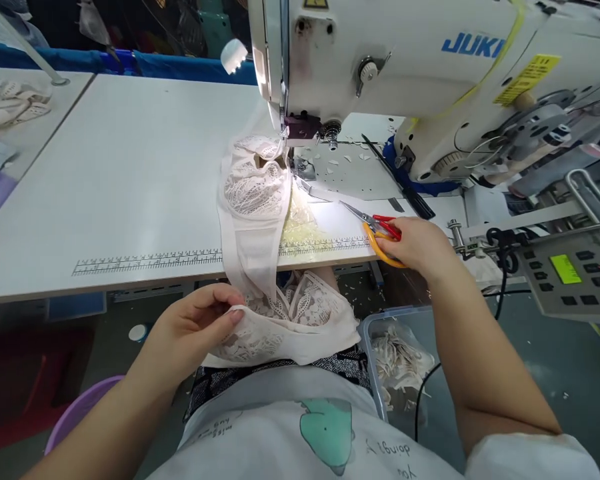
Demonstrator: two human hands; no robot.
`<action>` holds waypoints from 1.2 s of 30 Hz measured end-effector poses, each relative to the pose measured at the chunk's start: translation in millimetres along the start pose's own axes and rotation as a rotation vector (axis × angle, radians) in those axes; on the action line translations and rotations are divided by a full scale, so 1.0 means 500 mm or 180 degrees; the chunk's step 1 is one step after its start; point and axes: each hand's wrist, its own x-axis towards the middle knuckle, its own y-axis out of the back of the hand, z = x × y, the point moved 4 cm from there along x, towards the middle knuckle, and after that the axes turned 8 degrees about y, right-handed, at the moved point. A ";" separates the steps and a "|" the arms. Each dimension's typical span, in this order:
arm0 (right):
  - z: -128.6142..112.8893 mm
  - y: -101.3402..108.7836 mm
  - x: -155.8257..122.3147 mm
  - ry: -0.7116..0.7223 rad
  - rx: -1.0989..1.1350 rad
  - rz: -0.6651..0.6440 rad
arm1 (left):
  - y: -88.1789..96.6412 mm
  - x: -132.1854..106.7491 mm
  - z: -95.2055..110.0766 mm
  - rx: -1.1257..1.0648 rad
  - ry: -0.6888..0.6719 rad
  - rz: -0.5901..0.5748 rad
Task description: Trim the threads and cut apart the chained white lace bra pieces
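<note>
A pale pink lace garment (pixel 253 200) runs from under the needle of the white sewing machine (pixel 380 60) down over the table's front edge into my lap. My left hand (pixel 195 327) is closed, pinching the garment's lower edge below the table. My right hand (pixel 417 247) rests on the table's front edge to the right, fingers closed on small scissors (pixel 375 230) with red and orange handles, blades pointing left toward the needle. A yellowish lace piece (pixel 303 223) lies lit beside the garment.
The white table (pixel 130 173) has a printed ruler (pixel 150 261) along its front edge. A control panel (pixel 573 270) hangs at right. A clear bin of fabric scraps (pixel 400 360) sits below the table. Lace pieces (pixel 7 107) lie at far left. A purple tub (pixel 75 410) stands at lower left.
</note>
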 end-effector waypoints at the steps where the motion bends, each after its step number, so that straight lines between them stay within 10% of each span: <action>1: -0.001 0.005 0.000 0.0015 -0.0014 0.0200 | -0.002 -0.003 0.003 -0.0043 -0.0064 0.0040; 6: -0.106 0.019 -0.098 0.1206 0.1166 0.1875 | -0.003 -0.008 0.010 -0.0120 -0.0180 0.0116; 10: -0.241 -0.056 -0.180 0.2598 0.2271 0.0937 | 0.004 -0.006 0.005 -0.0055 -0.0114 0.0268; 17: -0.278 -0.144 -0.193 0.2007 0.2546 0.0540 | 0.000 -0.008 0.003 0.0031 0.0069 0.0396; 36: -0.271 -0.070 -0.224 0.2325 0.3192 0.1270 | 0.040 -0.058 0.028 0.0325 -0.0545 0.1011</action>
